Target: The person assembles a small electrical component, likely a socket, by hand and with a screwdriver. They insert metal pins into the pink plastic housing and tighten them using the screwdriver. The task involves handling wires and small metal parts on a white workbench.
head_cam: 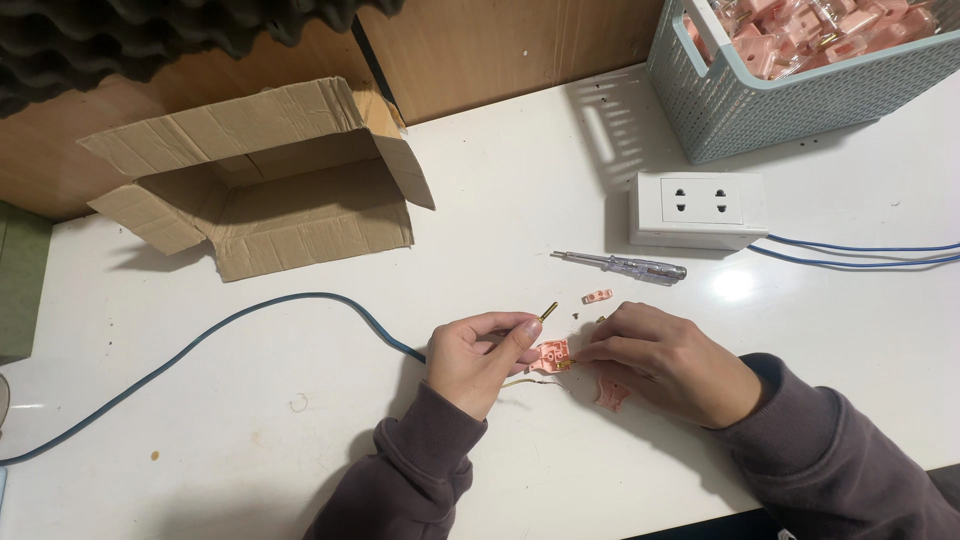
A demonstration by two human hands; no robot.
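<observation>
Pinching a brass pin (547,311) upright, the left hand (480,358) steadied a pink plug half (552,354) low on the white worktop (300,400); the right hand (665,360) gripped its opposite edge. Light, small and probably brittle, it seemed best held by its rims.

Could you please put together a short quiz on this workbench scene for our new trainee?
1. True or false: the cardboard box stands open.
2. What lies between the wall socket and the hands? A) tester screwdriver B) pliers C) tape
3. What does the left hand pinch?

Key
1. True.
2. A.
3. A brass pin, beside the pink plug part that the right hand touches.
</observation>
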